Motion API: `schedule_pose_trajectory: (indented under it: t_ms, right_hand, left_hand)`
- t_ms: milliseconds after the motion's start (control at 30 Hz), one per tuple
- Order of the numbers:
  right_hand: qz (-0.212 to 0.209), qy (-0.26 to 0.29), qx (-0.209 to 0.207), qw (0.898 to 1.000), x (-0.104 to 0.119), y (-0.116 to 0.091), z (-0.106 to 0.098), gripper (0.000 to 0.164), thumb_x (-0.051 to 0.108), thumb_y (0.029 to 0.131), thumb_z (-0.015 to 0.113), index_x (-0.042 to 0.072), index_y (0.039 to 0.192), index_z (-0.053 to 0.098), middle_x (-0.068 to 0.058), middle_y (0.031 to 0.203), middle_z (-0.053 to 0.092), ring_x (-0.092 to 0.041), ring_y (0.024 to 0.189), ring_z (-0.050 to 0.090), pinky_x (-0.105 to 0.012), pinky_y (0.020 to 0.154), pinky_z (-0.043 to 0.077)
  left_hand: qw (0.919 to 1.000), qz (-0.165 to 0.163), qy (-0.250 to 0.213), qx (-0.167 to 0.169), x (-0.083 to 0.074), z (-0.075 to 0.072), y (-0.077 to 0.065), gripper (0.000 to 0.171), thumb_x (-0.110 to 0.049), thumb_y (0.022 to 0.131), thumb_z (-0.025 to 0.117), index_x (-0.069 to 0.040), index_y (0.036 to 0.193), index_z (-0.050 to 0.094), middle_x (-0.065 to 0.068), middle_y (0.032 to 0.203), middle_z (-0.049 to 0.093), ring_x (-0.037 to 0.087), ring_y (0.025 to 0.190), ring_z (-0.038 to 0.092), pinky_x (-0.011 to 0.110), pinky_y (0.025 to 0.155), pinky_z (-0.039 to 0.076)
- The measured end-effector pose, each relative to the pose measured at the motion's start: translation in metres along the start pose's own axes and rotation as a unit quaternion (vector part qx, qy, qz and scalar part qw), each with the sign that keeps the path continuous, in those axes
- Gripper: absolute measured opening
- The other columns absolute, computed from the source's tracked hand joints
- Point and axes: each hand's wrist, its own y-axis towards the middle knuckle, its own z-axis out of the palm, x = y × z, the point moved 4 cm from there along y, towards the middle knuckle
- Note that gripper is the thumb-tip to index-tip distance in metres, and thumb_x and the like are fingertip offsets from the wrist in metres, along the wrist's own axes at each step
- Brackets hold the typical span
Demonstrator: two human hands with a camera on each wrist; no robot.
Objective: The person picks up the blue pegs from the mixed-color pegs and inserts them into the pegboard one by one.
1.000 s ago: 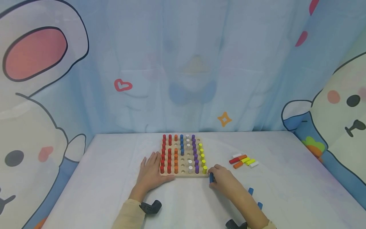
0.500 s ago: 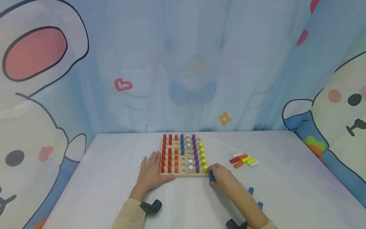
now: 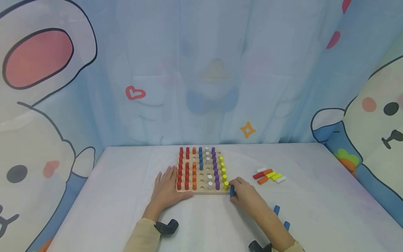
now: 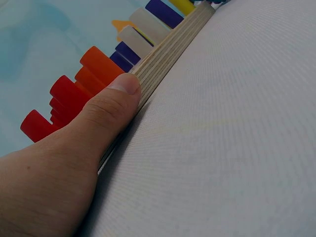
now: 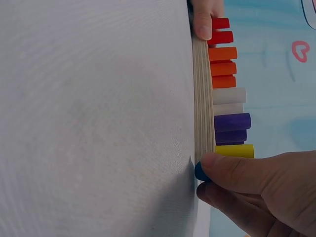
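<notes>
A wooden pegboard (image 3: 206, 193) stands on the table with columns of red, orange, blue, white, purple and yellow pegs. Some holes are bare, among them several at the near end of the blue column. My left hand (image 3: 165, 189) rests at the board's near left corner, fingers along the left side. Its thumb (image 4: 111, 106) presses against the layered front edge. Beside the near right corner, my right hand (image 3: 247, 192) pinches a blue peg (image 3: 232, 191) between thumb and fingers. In the right wrist view, the end of this peg shows beside the board's edge, next to a yellow peg (image 5: 237, 151).
Right of the board lies a loose group of white, red, orange and yellow pegs (image 3: 266, 176). Two more blue pegs (image 3: 276, 210) lie beside my right forearm, partly hidden by it. A cartoon-printed curtain (image 3: 214, 105) hangs behind the table (image 3: 315, 192).
</notes>
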Motion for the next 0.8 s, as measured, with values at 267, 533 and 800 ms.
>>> schedule_pose_trajectory:
  t_ms: [267, 533, 800]
  right_hand:
    - [-0.002, -0.003, -0.008, 1.0, 0.0003, 0.001, 0.0001, 0.053, 0.016, 0.075, 0.08, 0.006, 0.122, 0.058, -0.008, 0.112, 0.06, -0.016, 0.092, 0.061, -0.037, 0.085, 0.056]
    - [-0.004, -0.001, -0.033, 0.999, -0.0001, -0.0002, -0.0027, 0.048, 0.013, 0.072, 0.082, 0.006, 0.116, 0.062, -0.006, 0.106, 0.059, -0.011, 0.08, 0.057, -0.031, 0.078, 0.057]
    - [0.0, 0.013, -0.035, 0.999, -0.0011, -0.0002, -0.0051, 0.034, 0.012, 0.071, 0.082, 0.011, 0.101, 0.067, -0.001, 0.091, 0.056, -0.011, 0.074, 0.051, -0.028, 0.074, 0.057]
  left_hand:
    - [1.0, 0.004, -0.002, 0.0, -0.0012, -0.0018, -0.0005, 0.12, -0.079, 0.065, 0.062, -0.003, 0.15, 0.025, 0.011, 0.157, 0.025, 0.027, 0.147, 0.018, 0.053, 0.119, 0.009]
    - [1.0, 0.001, -0.003, 0.006, -0.0027, -0.0033, -0.0009, 0.119, -0.079, 0.065, 0.062, -0.004, 0.15, 0.024, 0.011, 0.157, 0.025, 0.026, 0.147, 0.017, 0.053, 0.119, 0.009]
    - [1.0, -0.004, -0.006, 0.005, -0.0018, -0.0015, -0.0004, 0.119, -0.078, 0.065, 0.062, -0.005, 0.15, 0.025, 0.01, 0.157, 0.025, 0.026, 0.147, 0.017, 0.052, 0.119, 0.009]
